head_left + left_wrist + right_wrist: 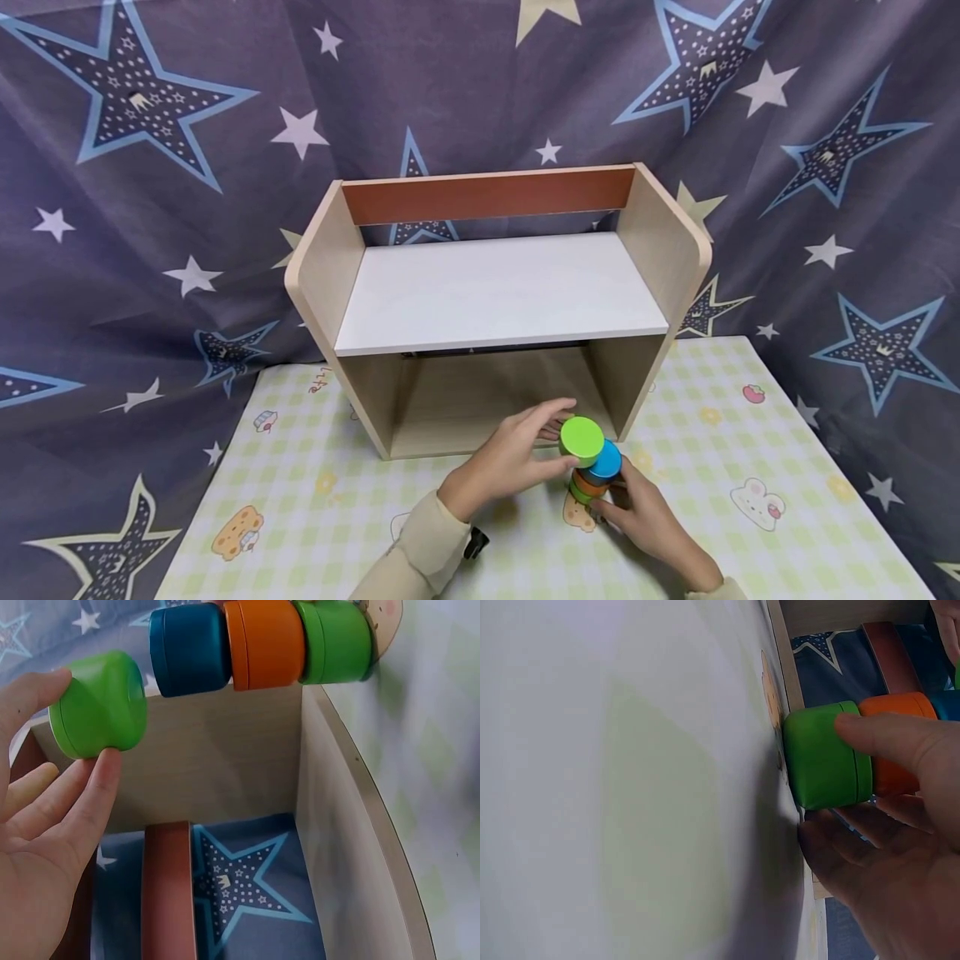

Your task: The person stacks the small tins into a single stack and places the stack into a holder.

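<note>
Thumb and fingertips of my left hand (517,454) pinch a small bright-green lidded jar (101,705), close over the top of a stack of similar jars. The stack stands upright on the tablecloth: a blue jar (191,651) on top, an orange jar (266,645) in the middle and another green jar (825,757) at the bottom. My right hand (651,515) grips the lower part of the stack, its thumb on the bottom green jar and its fingers curled round the far side.
Behind the hands stands a wooden shelf unit (678,250) with a white upper shelf (498,287), a reddish-brown back rail (487,196) and a lower compartment. The checked tablecloth (300,492) spreads around it. A dark star-patterned curtain (247,50) hangs behind the table.
</note>
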Tool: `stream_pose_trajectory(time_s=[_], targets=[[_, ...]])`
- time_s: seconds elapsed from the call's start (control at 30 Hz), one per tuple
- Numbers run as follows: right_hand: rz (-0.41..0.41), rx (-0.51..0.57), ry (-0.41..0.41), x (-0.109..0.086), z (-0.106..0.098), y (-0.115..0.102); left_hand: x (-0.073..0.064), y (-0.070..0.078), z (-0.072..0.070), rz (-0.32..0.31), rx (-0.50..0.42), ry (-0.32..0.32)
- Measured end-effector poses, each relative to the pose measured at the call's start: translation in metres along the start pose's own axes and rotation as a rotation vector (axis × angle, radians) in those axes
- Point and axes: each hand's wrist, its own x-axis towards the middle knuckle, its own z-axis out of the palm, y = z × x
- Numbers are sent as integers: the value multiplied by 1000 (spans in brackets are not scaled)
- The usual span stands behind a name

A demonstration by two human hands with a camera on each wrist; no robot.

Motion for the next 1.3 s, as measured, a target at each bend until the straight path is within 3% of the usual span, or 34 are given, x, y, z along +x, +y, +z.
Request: stream_pose_trajectory(time_s=[0.4,0.67,1.3], targets=[[-34,44,-25,0,-2,1,8,1,9,27,-15,-21],[-43,41,-45,0,-3,3,11,4,13,-8,-33,-47],[-50,29,-51,-1,-5,0,17,2,26,14,-40,-65]])
